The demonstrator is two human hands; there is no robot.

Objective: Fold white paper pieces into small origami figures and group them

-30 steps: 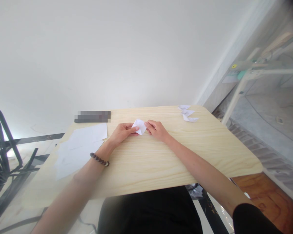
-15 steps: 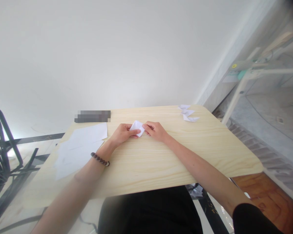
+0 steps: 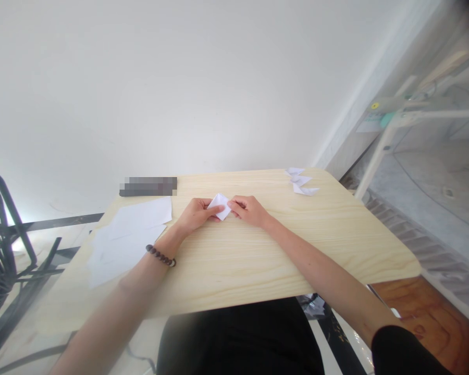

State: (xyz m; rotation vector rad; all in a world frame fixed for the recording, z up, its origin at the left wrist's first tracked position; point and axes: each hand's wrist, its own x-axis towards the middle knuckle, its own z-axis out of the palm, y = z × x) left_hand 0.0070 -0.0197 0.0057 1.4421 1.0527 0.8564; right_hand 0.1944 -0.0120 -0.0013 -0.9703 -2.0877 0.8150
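Between my hands, over the middle of the table, is a small folded white paper [image 3: 223,213], diamond-shaped with one point up. My left hand [image 3: 198,214] grips its left side, the thumb lying across the front and the fingers behind. At the right corner, my right hand [image 3: 248,209] pinches the paper between thumb and fingertips. The back of the paper and some fingertips are hidden. A beaded bracelet [image 3: 161,255] circles my left wrist.
Loose white sheets [image 3: 128,239] overlap on the left of the light wooden table [image 3: 234,276]. Behind them lies a dark blurred-out object [image 3: 148,187]. Several pointed folded paper pieces [image 3: 301,182] rest at the back right. A wall [image 3: 219,94] rises behind the table.
Both hands stay in nearly the same place with the paper between them. My left thumb and the right fingertips have shifted very slightly on it.
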